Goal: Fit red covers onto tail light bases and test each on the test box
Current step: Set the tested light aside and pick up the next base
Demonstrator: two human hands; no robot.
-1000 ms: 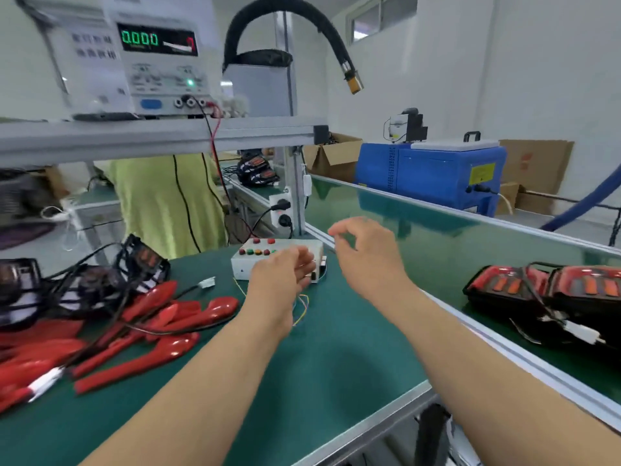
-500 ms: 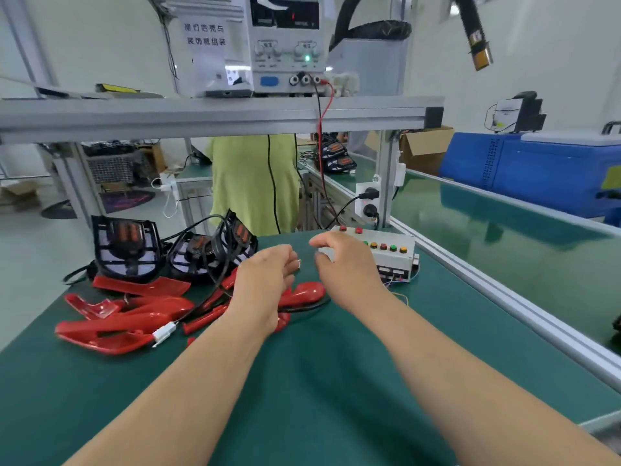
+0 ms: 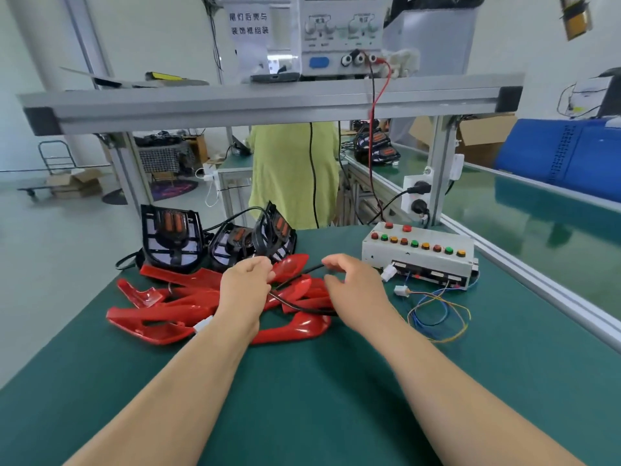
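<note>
Several red covers [image 3: 174, 316] lie in a heap at the left middle of the green table [image 3: 302, 398]. Behind them stand three black tail light bases [image 3: 171, 238] with orange lamps and black cables. The grey test box [image 3: 418, 255], with a row of coloured buttons, sits to the right. My left hand [image 3: 247, 287] hovers over the covers with its fingers curled round a black cable [image 3: 295, 275]. Beside it, my right hand [image 3: 356, 287] is loosely curled with its thumb next to that cable, and nothing shows in its grasp.
White connectors [image 3: 389, 273] and thin coloured wires [image 3: 437, 314] trail from the test box. A power supply [image 3: 339, 38] stands on the metal shelf [image 3: 268, 102] overhead. A person in a yellow-green top [image 3: 292, 176] stands behind the table. A green conveyor [image 3: 537, 230] runs along the right.
My view has swung left from the conveyor to the heap of covers. Both hands moved away from the test box and now reach the covers and the black cable.
</note>
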